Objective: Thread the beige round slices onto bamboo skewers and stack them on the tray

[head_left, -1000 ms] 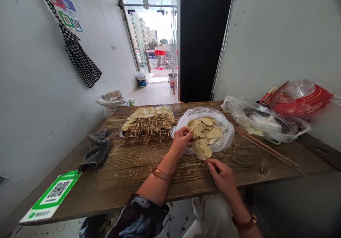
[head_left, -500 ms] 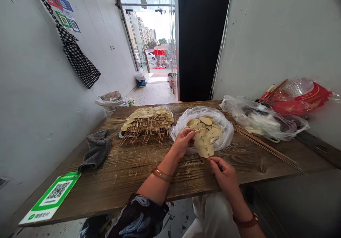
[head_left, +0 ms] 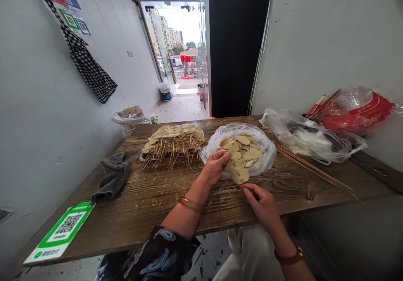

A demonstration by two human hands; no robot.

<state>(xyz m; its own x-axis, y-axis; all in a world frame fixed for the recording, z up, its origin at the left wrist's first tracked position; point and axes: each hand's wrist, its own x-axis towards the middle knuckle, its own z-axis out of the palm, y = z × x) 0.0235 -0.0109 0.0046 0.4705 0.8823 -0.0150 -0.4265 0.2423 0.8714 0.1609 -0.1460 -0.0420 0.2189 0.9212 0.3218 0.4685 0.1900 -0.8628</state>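
Note:
My left hand (head_left: 217,163) is closed, pinching the upper edge of a row of thin, pale yellow slices (head_left: 237,170) that look like potato. These slices are threaded on a skewer, mostly hidden behind them. At its lower end, my right hand (head_left: 260,198) grips the skewer between thumb and fingers. Just behind, a container lined with a clear plastic bag (head_left: 269,159) holds a heap of loose slices (head_left: 252,155). Left of it, a tray bears a stack of filled skewers (head_left: 176,140), their bare stick ends pointing toward me.
Bare wooden skewers (head_left: 315,170) lie on the table's right side, beside a clear plastic bag (head_left: 310,138). Behind that is red packaging (head_left: 355,117). A dark grey cloth (head_left: 115,174) and a green QR-code card (head_left: 63,230) lie at the left edge of the wooden table (head_left: 151,205).
My right hand and the skewer's lower end have shifted slightly left. The threaded slices now hang more tilted. My left hand has barely moved.

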